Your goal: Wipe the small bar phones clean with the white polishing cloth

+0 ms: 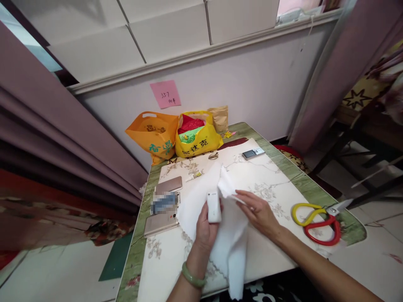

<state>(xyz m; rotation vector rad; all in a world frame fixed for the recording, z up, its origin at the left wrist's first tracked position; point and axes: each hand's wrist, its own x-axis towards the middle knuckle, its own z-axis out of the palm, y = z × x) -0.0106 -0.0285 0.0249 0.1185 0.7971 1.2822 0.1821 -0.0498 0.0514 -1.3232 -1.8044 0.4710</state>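
Note:
My left hand (206, 228) is closed around a small white mobile phone (214, 209), its back and camera end showing. A white cloth (233, 247) with zigzag-cut edges lies under and beside that phone, and one end of it hangs over the table's near edge. With my right hand (260, 212), I pinch a raised fold of the cloth between thumb and fingers, just right of the white phone. Both hands are above the middle of the table.
Scissors (333, 212) with yellow and red handles lie at the right. A keypad phone (252, 154) sits farther back. At the left are a pinkish phone (170, 184) and a gold phone (162, 222). Orange (154, 136) and yellow (201, 147) bags stand by the wall.

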